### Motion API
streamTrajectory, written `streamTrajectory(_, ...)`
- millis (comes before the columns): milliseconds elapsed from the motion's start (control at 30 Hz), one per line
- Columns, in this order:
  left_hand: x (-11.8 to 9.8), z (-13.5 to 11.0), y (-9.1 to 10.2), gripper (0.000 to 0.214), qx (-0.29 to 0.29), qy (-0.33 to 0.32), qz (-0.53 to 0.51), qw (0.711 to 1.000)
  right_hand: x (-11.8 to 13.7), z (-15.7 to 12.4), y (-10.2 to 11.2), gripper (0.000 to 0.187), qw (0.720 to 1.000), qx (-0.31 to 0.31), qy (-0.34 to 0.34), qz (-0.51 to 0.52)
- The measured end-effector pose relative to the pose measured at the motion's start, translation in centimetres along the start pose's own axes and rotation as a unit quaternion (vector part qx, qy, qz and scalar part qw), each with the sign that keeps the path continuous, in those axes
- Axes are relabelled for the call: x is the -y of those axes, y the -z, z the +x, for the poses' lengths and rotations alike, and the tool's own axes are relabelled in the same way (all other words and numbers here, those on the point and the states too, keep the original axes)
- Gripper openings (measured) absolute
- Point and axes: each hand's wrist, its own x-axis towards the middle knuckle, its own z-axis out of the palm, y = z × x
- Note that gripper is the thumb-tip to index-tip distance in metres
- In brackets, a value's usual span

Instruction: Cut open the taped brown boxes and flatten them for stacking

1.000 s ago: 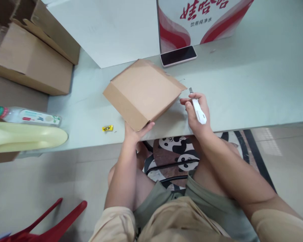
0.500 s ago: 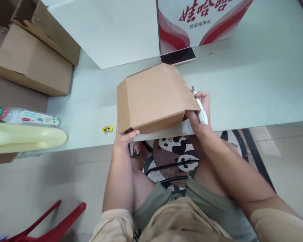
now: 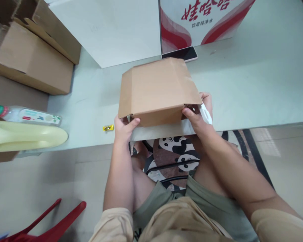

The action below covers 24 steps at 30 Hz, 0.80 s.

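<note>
A brown cardboard box [image 3: 156, 89] is held between my two hands near the table's front edge, its side flaps folded outward. My left hand [image 3: 125, 127] grips the near left corner, thumb on the front wall and the other fingers hidden under the flap. At the near right corner, my right hand [image 3: 198, 116] grips the box with its thumb against the front. The same hand also holds a slim white utility knife [image 3: 205, 114]; the flap hides its tip. A small yellow wrapped packet [image 3: 108, 127] lies left of my left hand.
Behind the box, a phone [image 3: 184, 54] lies against a white and red carton [image 3: 176, 33], beside a white panel [image 3: 111, 30]. Cardboard boxes [image 3: 37, 57], a plastic bottle [image 3: 32, 115] and a pale yellow object [image 3: 30, 136] are at left. A red chair [image 3: 58, 223] stands below.
The box has tilted, showing more of its front wall, and shifted slightly right and away from me. My left thumb has moved onto the front wall. The knife's tip has gone behind the flap.
</note>
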Motion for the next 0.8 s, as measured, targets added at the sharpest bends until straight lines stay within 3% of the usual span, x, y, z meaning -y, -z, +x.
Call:
streamTrajectory(133,-0.2,0.6,-0.6,0.059,-0.057,-0.004,0.041,0.998,0.4,-0.1,0.1,0.059,0.994,-0.077,0.003,-0.077)
streamTrajectory(233,-0.2,0.6,-0.8,0.061,-0.063,-0.001,0.034,0.997,0.6,0.0,0.3,0.051,0.990,-0.091,0.026,-0.105)
streamTrajectory(333,0.0,0.2,-0.6,0.060,-0.044,-0.022,0.047,0.998,0.8,0.0,0.3,0.050,0.987,-0.113,0.049,-0.105)
streamTrajectory(533,0.3,-0.8,0.4,0.033,0.022,-0.107,0.140,0.984,0.9,0.0,0.3,0.035,0.976,-0.165,0.053,-0.132)
streamTrajectory(667,0.5,-0.4,0.8,0.027,0.072,-0.146,0.091,0.983,0.7,0.3,0.5,0.030,0.969,-0.205,0.063,-0.126)
streamTrajectory(733,0.6,0.0,0.8,0.021,0.057,-0.131,0.083,0.986,0.6,0.4,0.7,0.027,0.969,-0.215,0.060,-0.110)
streamTrajectory(800,0.6,0.5,0.8,0.017,0.006,-0.085,0.097,0.992,0.6,0.5,0.8,0.025,0.971,-0.218,0.061,-0.082)
